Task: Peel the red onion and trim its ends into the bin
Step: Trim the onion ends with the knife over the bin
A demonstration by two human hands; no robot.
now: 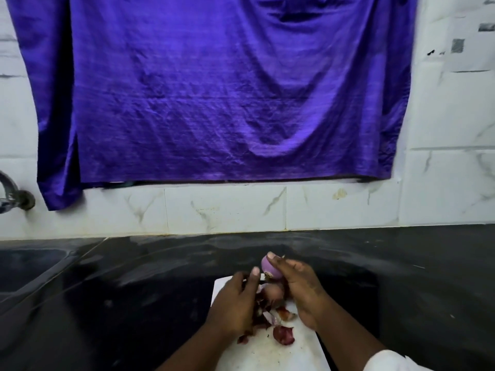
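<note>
Head view. Right hand [300, 287]: fingers closed around a small, peeled, pale-purple red onion [269, 267], held just above a white rectangular cutting board [294, 349]. Left hand [235, 303]: fingers curled, thumb raised beside the onion's root end; whether it holds anything, cannot tell. Dry reddish-brown onion skins [284, 334]: scattered on the board. Board lies on a glossy black stone surface [134, 303]. Behind: purple cloth [214, 89] hanging on the wall.

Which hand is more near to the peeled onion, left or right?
Right. The right hand holds the peeled onion in its fingers, above the board. The left hand is beside it, lower and to the left, with its fingertips close to the onion's end.
</note>
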